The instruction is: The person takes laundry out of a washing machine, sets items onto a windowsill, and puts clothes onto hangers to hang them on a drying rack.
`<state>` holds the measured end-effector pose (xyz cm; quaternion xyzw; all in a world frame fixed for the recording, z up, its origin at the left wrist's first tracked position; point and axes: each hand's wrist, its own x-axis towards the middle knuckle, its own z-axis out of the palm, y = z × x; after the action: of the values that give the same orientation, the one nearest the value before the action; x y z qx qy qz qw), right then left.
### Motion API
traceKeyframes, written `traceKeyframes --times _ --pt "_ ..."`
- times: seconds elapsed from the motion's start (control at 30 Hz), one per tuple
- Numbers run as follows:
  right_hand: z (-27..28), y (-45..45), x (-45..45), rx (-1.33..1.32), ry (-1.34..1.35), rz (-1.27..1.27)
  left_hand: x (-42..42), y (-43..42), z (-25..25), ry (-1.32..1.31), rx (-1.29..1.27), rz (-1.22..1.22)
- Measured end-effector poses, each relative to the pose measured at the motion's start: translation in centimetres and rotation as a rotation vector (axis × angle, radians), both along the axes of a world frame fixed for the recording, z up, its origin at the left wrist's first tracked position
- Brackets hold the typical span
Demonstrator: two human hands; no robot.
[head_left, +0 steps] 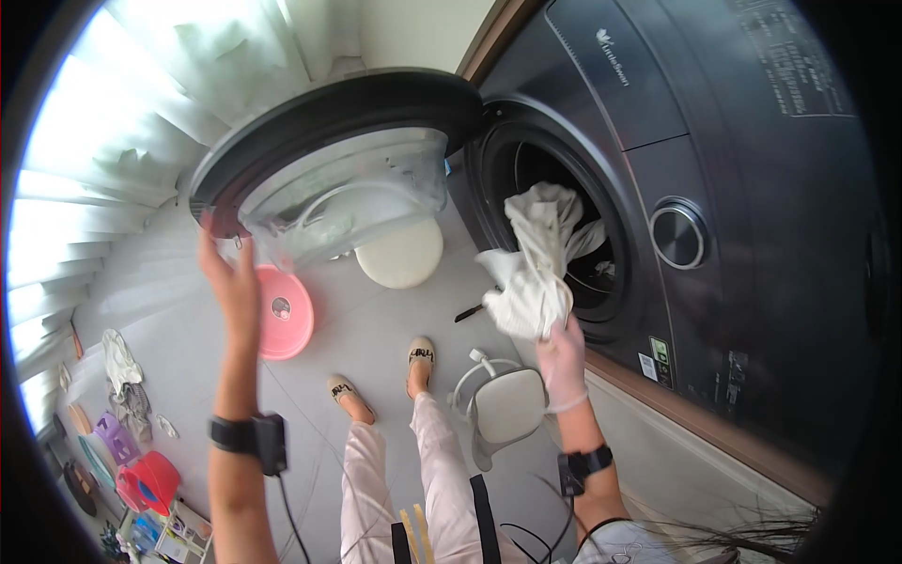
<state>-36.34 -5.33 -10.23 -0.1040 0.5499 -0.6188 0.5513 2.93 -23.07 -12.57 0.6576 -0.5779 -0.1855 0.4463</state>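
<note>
A front-loading washing machine (pixel 752 216) stands on the right, its round door (pixel 348 99) swung wide open to the left. My left hand (pixel 232 287) is at the free edge of the door, thumb and fingers apart and slightly blurred; it looks to be touching the rim near the latch. My right hand (pixel 562 362), in what looks like a thin see-through glove, grips a crumpled white garment (pixel 531 273). Cloth spans from the hand up to the drum opening (pixel 587 291), and more white fabric shows inside.
A pink basin (pixel 285 315) and a round white stool (pixel 402 254) are on the tiled floor below the door. A small grey-white chair (pixel 507 409) is near my right arm. Clothes (pixel 122 367) and a red tub (pixel 153 479) lie at left, by the curtains (pixel 103 169).
</note>
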Motion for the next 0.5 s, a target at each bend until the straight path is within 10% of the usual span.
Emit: traceKeyframes --times 0.27,0.37,0.5 --pt "8.0 9.2 6.8 0.122 -0.390 0.537 -11.8 17.7 0.8 1.398 1.614 -0.276" --pt "8.4 11.6 9.3 0.231 -0.343 1.001 -11.8 19.9 -0.4 1.738 1.622 -0.175" --pt "9.6 11.4 13.4 0.175 -0.257 1.482 -9.7 20.1 1.2 1.440 1.451 -0.047"
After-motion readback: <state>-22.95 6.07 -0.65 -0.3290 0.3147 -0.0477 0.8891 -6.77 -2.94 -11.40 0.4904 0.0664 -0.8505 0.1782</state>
